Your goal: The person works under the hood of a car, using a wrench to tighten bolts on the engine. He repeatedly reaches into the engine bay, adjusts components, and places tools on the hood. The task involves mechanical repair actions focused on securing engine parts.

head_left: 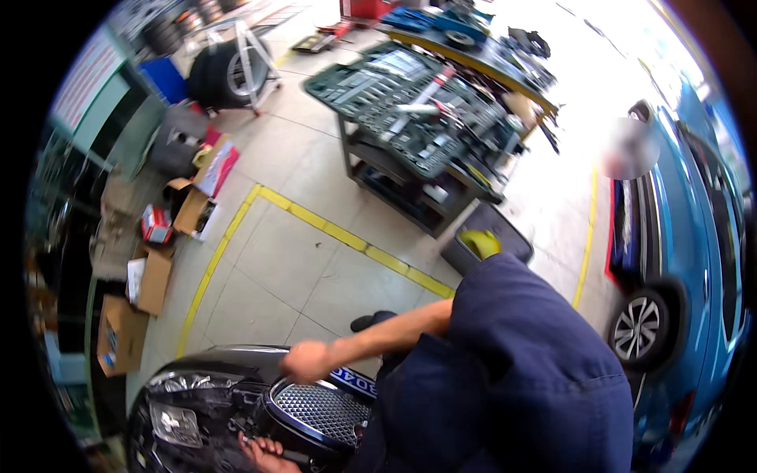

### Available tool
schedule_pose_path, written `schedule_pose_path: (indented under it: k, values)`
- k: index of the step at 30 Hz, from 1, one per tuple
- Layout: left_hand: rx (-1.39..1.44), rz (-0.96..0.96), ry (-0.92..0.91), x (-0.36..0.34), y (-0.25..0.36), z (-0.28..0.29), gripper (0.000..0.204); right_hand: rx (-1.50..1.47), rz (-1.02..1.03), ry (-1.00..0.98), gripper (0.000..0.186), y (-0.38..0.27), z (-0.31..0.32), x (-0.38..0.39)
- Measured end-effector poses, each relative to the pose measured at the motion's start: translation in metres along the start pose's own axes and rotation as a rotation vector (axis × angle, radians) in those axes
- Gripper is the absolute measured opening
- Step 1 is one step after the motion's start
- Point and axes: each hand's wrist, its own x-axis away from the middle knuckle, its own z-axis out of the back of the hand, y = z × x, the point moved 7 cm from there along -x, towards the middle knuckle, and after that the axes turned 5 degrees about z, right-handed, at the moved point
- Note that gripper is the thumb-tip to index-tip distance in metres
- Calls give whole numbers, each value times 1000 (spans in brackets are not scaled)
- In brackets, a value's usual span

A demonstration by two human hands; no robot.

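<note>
From a dark blue sleeve on the right, my right forearm reaches left across the front of a dark car. My right hand [307, 363] is a closed, slightly blurred fist above the bumper edge [236, 355], beside the chrome-rimmed mesh grille [319, 410]. What it holds, if anything, is hidden. At the lower edge, my left hand [264, 453] has its fingers curled next to a dark slim part behind the grille; I cannot make out what it grips. A blue number plate [353, 381] sits between the grille and my body. A clear plastic-like piece [175, 426] lies in the car's front left of the grille.
Beyond the yellow floor line [339, 236] stands a tool cart [394, 106] loaded with sockets and wrenches. A grey bin [512, 236] with something yellow inside is beside it. Cardboard boxes [122, 335] line the left. A blue car [686, 236] and a person [631, 150] are at right.
</note>
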Motion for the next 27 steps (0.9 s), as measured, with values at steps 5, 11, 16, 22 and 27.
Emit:
schedule_pose_path:
  k: [5,11,16,22,27]
  values:
    - [-423,52,-164,-8,-84,-89,26,-184,-404,325,30,156,64,173]
    - [-583,235,-225,12,-159,-112,24,-387,-790,739,30,268,71,359]
    - [-746,256,-175,18,-155,-124,24,-466,-776,973,30,312,83,400]
    - [-880,170,-163,5,-173,-184,23,-135,-786,1403,52,379,177,441]
    - [-1092,134,-266,13,-190,-281,18,99,-823,1343,56,423,273,452]
